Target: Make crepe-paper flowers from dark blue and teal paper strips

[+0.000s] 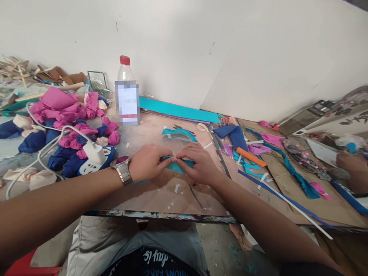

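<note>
Over the middle of the table, my left hand (pixel 150 159) and my right hand (pixel 200 161) meet fingertip to fingertip. Both pinch a turquoise strip (pixel 176 167) that looks like crepe paper or thin cloth. Part of the strip shows below the fingers; the pinched spot itself is mostly covered. A watch with a metal band (pixel 123 171) is on my left wrist. Just beyond the hands lies another turquoise piece (pixel 180 132), curved, with a white bit stuck on it. Small white scraps (pixel 176 188) lie on the table in front of the hands.
Pink and blue crumpled bundles (pixel 62 104), a white cable and a power strip (pixel 95 160) crowd the left. A red-capped bottle (pixel 125 67) stands by the wall near a long turquoise sheet (pixel 179 109). Rightward lie an orange-handled cutter (pixel 250 157) and another person's hand (pixel 352 167).
</note>
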`<move>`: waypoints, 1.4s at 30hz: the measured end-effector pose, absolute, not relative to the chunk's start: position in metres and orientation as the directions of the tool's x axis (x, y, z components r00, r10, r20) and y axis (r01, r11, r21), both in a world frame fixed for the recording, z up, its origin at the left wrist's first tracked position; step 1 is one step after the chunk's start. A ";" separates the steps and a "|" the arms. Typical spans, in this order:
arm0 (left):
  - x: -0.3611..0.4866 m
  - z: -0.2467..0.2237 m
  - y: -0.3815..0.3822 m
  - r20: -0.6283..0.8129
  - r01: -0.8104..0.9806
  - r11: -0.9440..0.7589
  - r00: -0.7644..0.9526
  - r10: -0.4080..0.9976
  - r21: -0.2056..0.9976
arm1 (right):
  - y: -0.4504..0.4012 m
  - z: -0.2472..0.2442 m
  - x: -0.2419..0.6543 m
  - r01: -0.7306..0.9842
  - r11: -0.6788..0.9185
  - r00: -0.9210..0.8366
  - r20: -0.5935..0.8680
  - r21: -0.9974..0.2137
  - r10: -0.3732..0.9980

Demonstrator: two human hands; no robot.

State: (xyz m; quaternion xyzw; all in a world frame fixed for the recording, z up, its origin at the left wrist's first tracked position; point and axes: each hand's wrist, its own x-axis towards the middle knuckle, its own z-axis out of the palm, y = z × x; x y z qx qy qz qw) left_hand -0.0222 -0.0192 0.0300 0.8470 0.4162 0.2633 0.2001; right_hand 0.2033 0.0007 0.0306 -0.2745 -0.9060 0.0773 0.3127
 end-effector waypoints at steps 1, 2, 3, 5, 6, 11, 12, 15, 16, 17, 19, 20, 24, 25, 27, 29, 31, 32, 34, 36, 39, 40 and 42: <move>-0.022 0.030 -0.019 0.282 0.597 -0.580 0.522 0.805 0.554 | 0.001 0.031 0.203 0.452 0.834 -0.655 0.517 -0.316 0.551; -0.022 0.029 -0.019 0.283 0.592 -0.585 0.527 0.801 0.554 | 0.000 0.031 0.203 0.454 0.831 -0.655 0.513 -0.320 0.555; -0.022 0.029 -0.019 0.284 0.588 -0.588 0.530 0.799 0.555 | 0.000 0.031 0.203 0.454 0.830 -0.653 0.512 -0.325 0.558; -0.022 0.030 -0.019 0.291 0.580 -0.592 0.531 0.796 0.560 | 0.000 0.031 0.203 0.452 0.829 -0.651 0.514 -0.329 0.559; -0.022 0.030 -0.019 0.293 0.577 -0.593 0.532 0.794 0.561 | 0.001 0.031 0.203 0.451 0.829 -0.650 0.515 -0.330 0.559; -0.021 0.032 -0.019 0.277 0.580 -0.586 0.535 0.798 0.566 | 0.001 0.031 0.204 0.444 0.830 -0.646 0.521 -0.338 0.558; -0.021 0.032 -0.019 0.267 0.587 -0.574 0.528 0.806 0.571 | 0.002 0.031 0.204 0.447 0.827 -0.640 0.524 -0.340 0.562; -0.021 0.033 -0.019 0.235 0.601 -0.530 0.501 0.833 0.599 | 0.001 0.031 0.205 0.466 0.813 -0.620 0.526 -0.350 0.582; -0.021 0.033 -0.018 0.228 0.600 -0.519 0.494 0.839 0.609 | 0.001 0.031 0.205 0.471 0.809 -0.617 0.524 -0.351 0.587; -0.021 0.033 -0.018 0.226 0.596 -0.513 0.490 0.842 0.617 | 0.001 0.031 0.205 0.472 0.809 -0.617 0.524 -0.351 0.588; -0.021 0.033 -0.018 0.228 0.579 -0.507 0.488 0.843 0.639 | 0.001 0.031 0.205 0.465 0.815 -0.617 0.534 -0.346 0.578; -0.021 0.033 -0.018 0.230 0.563 -0.504 0.487 0.843 0.655 | 0.001 0.031 0.205 0.458 0.820 -0.615 0.543 -0.343 0.571; -0.021 0.030 -0.015 0.206 0.456 -0.462 0.505 0.838 0.761 | 0.002 0.030 0.205 0.444 0.826 -0.600 0.570 -0.346 0.561; -0.021 0.029 -0.014 0.191 0.422 -0.441 0.514 0.836 0.792 | 0.002 0.030 0.205 0.443 0.826 -0.597 0.573 -0.349 0.562; -0.021 0.028 -0.012 0.158 0.350 -0.387 0.533 0.831 0.853 | 0.002 0.029 0.205 0.438 0.829 -0.592 0.582 -0.349 0.558; -0.020 0.028 -0.011 0.130 0.293 -0.334 0.545 0.828 0.896 | 0.003 0.029 0.205 0.430 0.836 -0.589 0.595 -0.341 0.546; -0.020 0.029 -0.011 0.110 0.270 -0.298 0.544 0.832 0.916 | 0.003 0.029 0.206 0.425 0.841 -0.592 0.601 -0.335 0.538; -0.020 0.029 -0.010 0.102 0.268 -0.286 0.540 0.835 0.920 | 0.003 0.029 0.206 0.424 0.842 -0.593 0.600 -0.334 0.537; -0.020 0.029 -0.010 0.089 0.271 -0.270 0.533 0.841 0.924 | 0.003 0.029 0.206 0.421 0.843 -0.600 0.594 -0.334 0.535; -0.020 0.028 -0.010 0.078 0.259 -0.252 0.537 0.840 0.933 | 0.002 0.030 0.206 0.413 0.850 -0.607 0.597 -0.327 0.524; -0.020 0.027 -0.010 0.056 0.234 -0.214 0.542 0.839 0.948 | 0.002 0.031 0.206 0.396 0.869 -0.619 0.612 -0.298 0.492; -0.020 0.027 -0.010 0.050 0.231 -0.205 0.540 0.840 0.951 | 0.003 0.031 0.206 0.392 0.874 -0.622 0.617 -0.289 0.483; -0.021 0.028 -0.011 0.048 0.235 -0.205 0.539 0.841 0.950 | 0.003 0.031 0.206 0.385 0.880 -0.627 0.621 -0.280 0.471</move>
